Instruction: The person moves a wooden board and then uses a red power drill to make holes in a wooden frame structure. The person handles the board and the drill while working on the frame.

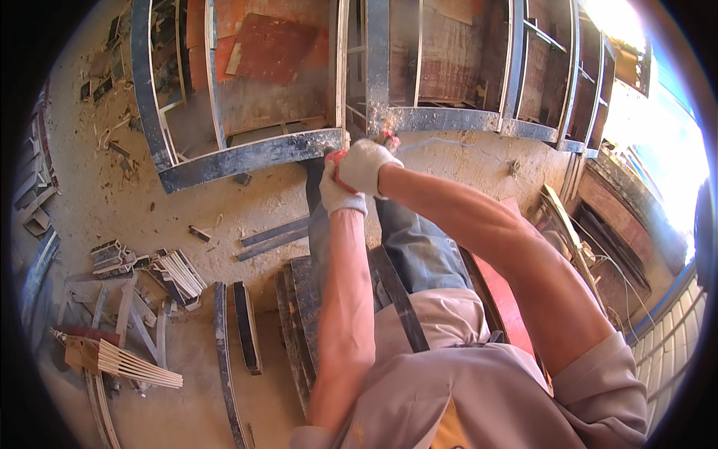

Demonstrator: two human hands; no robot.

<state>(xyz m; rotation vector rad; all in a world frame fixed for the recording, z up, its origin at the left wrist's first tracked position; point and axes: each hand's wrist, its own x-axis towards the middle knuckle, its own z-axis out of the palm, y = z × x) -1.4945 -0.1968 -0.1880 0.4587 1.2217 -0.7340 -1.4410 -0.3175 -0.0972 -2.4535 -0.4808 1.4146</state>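
Observation:
My left hand [338, 193] and my right hand [365, 166] wear white work gloves with red palms. They are pressed together, closed, at the near edge of a dark-painted wooden frame [258, 157]. What they grip is mostly hidden by the gloves; I cannot make it out. A small red bit [391, 140] shows just beyond my right hand, and I cannot tell whether it is glove or tool. Close by, pale wood chips [383, 118] lie on the corner of a second slatted frame [449, 120].
Wooden offcuts [179, 273] and stacked thin strips [138, 363] lie on the dusty floor at left. Long dark boards [228, 367] rest nearer me. A dark plank stack [292, 322] stands beside my left forearm. At right are leaning boards [572, 243] and a loose cable [628, 284].

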